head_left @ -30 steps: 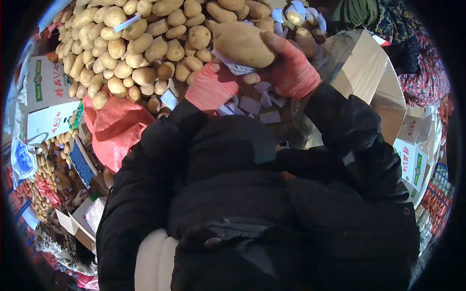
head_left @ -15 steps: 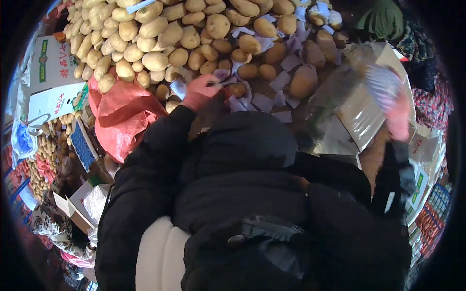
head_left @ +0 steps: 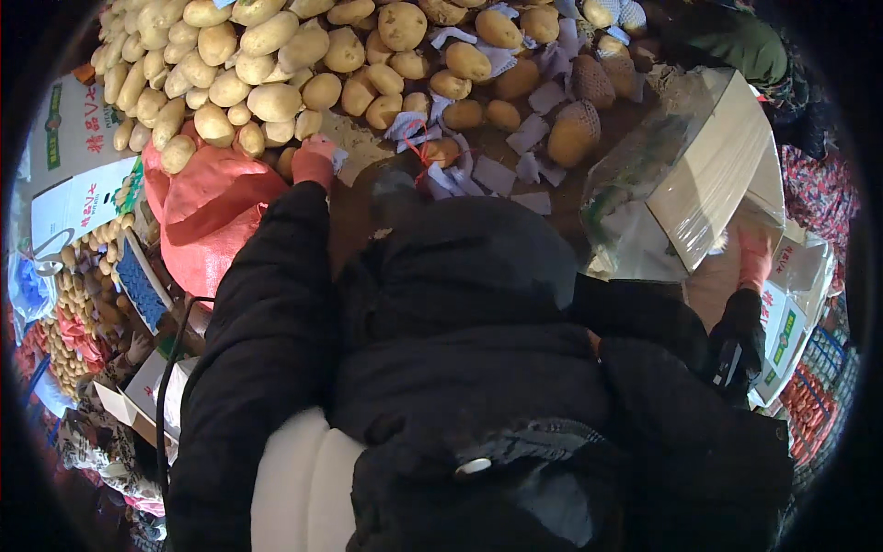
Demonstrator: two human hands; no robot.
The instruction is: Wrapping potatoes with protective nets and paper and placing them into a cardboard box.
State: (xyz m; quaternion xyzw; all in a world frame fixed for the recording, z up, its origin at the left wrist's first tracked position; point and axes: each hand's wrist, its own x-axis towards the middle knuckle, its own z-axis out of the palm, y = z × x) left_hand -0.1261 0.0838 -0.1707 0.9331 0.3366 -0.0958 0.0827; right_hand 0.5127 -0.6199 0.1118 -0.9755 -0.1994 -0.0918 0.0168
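Observation:
My left hand, in a pinkish-red glove, is at the near edge of a large heap of potatoes, beside a small piece of pale paper. Its fingertips are against the potatoes, and I cannot make out whether they grip one. My right hand, gloved alike, reaches down into an open cardboard box lined with clear plastic. The box flap hides most of its fingers. Several potatoes in foam net sleeves, such as one netted potato, lie on the ground between the hands.
A red mesh sack stands by my left forearm. Purple-grey paper scraps and a red string lie ahead of me. Printed cartons and a blue-topped crate are at the left. Another person's green sleeve shows far right.
My right hand has lowered from above the box, where it held a pale foam-netted thing, into the box. My left hand has moved left, away from the paper scraps toward the heap's edge.

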